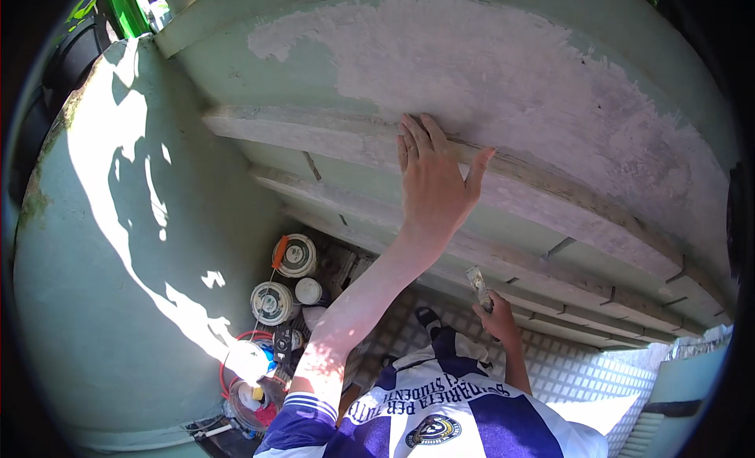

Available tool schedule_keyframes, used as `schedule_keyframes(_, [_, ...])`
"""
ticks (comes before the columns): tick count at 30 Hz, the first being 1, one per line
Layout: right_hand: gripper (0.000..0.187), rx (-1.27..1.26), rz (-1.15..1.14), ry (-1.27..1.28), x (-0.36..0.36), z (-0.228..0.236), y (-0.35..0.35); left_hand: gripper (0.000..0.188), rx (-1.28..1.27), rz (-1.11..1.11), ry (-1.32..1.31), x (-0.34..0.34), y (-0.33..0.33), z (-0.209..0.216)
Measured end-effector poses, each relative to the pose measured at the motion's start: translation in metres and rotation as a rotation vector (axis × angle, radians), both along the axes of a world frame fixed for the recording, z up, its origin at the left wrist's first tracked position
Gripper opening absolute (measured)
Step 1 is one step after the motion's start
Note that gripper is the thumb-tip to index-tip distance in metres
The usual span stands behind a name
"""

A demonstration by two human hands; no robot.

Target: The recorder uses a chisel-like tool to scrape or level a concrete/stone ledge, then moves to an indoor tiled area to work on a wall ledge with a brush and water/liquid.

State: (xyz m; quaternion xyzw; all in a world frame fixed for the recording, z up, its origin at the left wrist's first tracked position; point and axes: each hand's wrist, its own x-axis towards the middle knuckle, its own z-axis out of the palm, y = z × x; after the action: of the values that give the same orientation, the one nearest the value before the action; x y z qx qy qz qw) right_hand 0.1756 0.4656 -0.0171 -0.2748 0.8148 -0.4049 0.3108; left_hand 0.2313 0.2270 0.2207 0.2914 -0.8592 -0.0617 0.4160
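Observation:
My left hand [434,175] is stretched upward, palm down and thumb spread. Its fingertips touch the top ledge [330,131] of the wall, where the ledge meets a rough pale plaster patch [472,64]. Lower down at my right side, my right hand [499,318] is closed round the handle of a putty knife [478,283]. The knife's blade is smeared with pale material and points up toward the ledges, apart from the patch. Nothing shows between the fingers of my left hand.
More long ledges [503,257] run below the top one. A sunlit green wall [181,206] stands at left. In the corner are lidded tubs [296,256], an orange handle [280,252], a red hose [223,379] and a clear container [263,401]. Light tiles [562,371] cover the floor.

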Motion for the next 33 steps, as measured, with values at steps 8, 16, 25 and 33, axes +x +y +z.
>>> schedule_keyframes(8, [0.046, -0.085, 0.005, 0.174, -0.002, -0.026, 0.014, 0.080, -0.076, -0.055, -0.015, 0.004, 0.012, 0.001])
schedule_keyframes(16, [0.045, -0.034, -0.025, 0.028, -0.001, -0.013, 0.016, 0.059, -0.146, 0.177, 0.062, 0.018, -0.017, -0.011])
schedule_keyframes(25, [0.042, -0.018, 0.067, 0.009, -0.003, -0.022, 0.002, 0.060, -0.120, -0.061, 0.111, 0.014, -0.006, -0.017])
schedule_keyframes(33, [0.035, 0.009, 0.122, -0.007, 0.002, -0.016, -0.012, 0.054, -0.128, 0.005, 0.147, 0.021, -0.008, -0.025])
